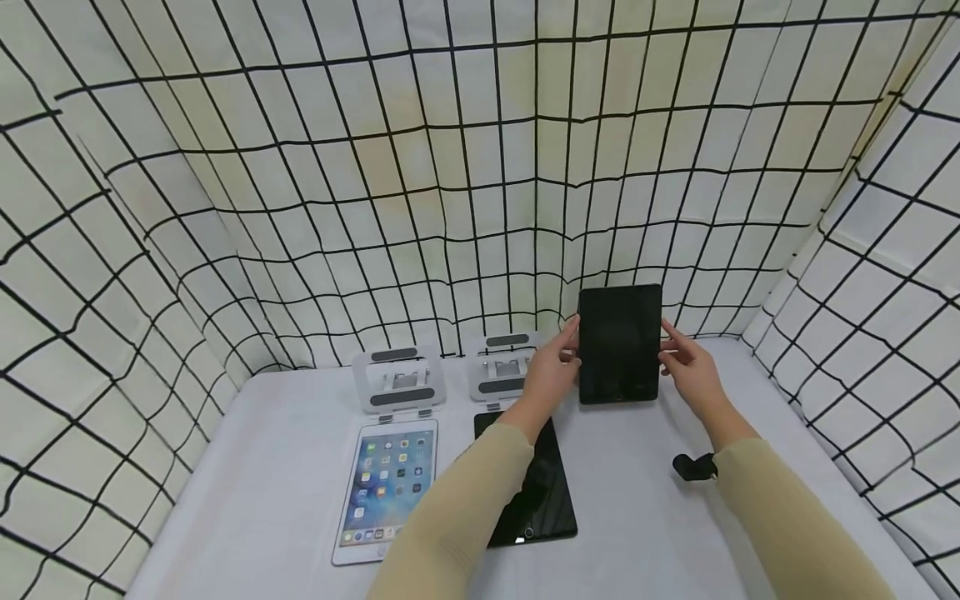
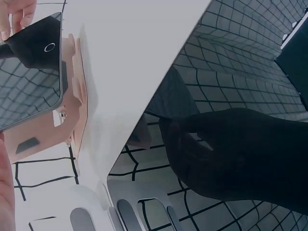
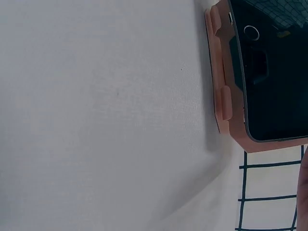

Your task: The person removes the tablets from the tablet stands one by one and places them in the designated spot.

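A black tablet [image 1: 620, 346] stands nearly upright, tilted back, at the far right of the table. My left hand [image 1: 551, 371] holds its left edge, while my right hand [image 1: 693, 375] grips the opposite edge with thumb and fingers. Behind the tablet, both wrist views show a rose-gold tablet stand [image 3: 222, 96] with lips along its base. The tablet [image 2: 31, 82] leans against this stand in the left wrist view. Its screen is dark and reflects the grid. In the head view the tablet hides the stand.
Two pale tablet stands [image 1: 401, 392] [image 1: 498, 367] are at the table's back. Before them lie a white tablet [image 1: 390, 483] with a lit screen and a second black tablet [image 1: 543, 492], partly under my left arm. Gridded cloth walls [image 1: 480, 200] enclose the table [image 1: 270, 483].
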`<state>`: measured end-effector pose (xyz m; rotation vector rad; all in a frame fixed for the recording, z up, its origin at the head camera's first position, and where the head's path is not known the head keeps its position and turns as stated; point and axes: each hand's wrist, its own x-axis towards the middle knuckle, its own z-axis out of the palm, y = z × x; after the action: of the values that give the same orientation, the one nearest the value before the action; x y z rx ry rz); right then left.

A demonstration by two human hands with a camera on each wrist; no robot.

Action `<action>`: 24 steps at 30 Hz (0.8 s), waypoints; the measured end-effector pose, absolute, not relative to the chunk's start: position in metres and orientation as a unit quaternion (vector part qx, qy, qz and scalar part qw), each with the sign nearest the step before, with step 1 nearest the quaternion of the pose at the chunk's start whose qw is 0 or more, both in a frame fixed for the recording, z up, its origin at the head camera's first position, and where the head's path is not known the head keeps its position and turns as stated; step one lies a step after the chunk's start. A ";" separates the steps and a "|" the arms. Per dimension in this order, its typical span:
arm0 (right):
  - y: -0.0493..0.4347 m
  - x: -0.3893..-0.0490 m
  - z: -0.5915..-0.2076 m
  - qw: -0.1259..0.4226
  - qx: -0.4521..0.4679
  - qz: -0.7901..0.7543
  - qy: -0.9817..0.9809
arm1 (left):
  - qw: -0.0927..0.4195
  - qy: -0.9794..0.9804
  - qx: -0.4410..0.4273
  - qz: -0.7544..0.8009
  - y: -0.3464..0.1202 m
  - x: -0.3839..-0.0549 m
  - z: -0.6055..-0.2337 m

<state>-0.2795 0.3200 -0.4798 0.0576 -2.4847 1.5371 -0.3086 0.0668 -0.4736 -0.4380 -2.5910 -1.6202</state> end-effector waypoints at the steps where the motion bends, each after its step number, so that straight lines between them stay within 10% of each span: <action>1: 0.320 -0.278 -0.479 0.104 0.019 0.522 -0.846 | 0.023 -0.837 -0.143 -0.527 0.066 -0.307 -0.473; 24: 0.321 -0.242 -0.481 0.014 0.029 0.503 -0.864 | -0.039 -0.793 -0.143 -0.591 0.048 -0.268 -0.486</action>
<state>-0.2420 0.3215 -0.4810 0.0892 -2.6900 1.5662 -0.2681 0.0481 -0.4860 -0.4617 -2.5539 -1.9038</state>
